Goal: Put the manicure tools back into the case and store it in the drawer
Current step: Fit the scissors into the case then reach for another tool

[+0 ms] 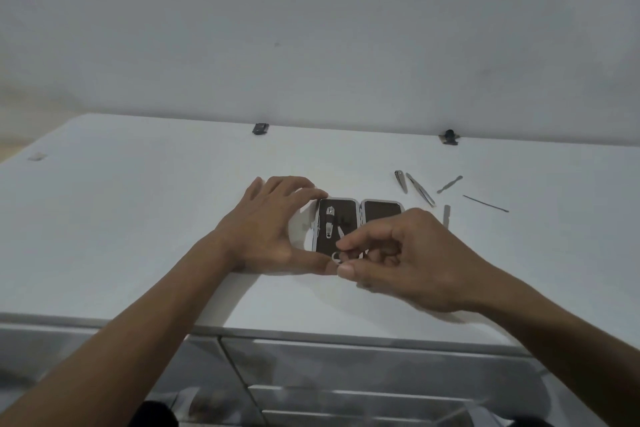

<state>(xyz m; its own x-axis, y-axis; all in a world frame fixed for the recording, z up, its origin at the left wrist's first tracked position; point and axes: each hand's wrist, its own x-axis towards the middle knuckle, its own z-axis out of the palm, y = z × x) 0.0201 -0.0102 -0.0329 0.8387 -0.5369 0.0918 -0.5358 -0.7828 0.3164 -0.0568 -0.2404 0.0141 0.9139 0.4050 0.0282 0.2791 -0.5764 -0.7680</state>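
Observation:
A small manicure case (pixel 381 211) lies open on the white cabinet top (pixel 138 218), dark lining up, metal rim around both halves. A nail clipper (pixel 329 222) sits strapped in the left half. My left hand (pixel 270 225) rests against the case's left side, thumb along its front edge. My right hand (pixel 408 260) hovers over the case's front right and pinches small scissors (pixel 338 256), whose ring handle shows at the fingertips and whose tip lies in the left half. Several loose metal tools lie right of the case: tweezers (pixel 420 189), a clipper (pixel 400 180), a pusher (pixel 449 183), a thin pick (pixel 485 203).
Two small dark objects (pixel 260 129) (pixel 449 137) sit at the back edge against the white wall. A small flat file (pixel 446 214) lies just beyond my right hand. Grey drawer fronts (pixel 363 367) run below the cabinet's front edge.

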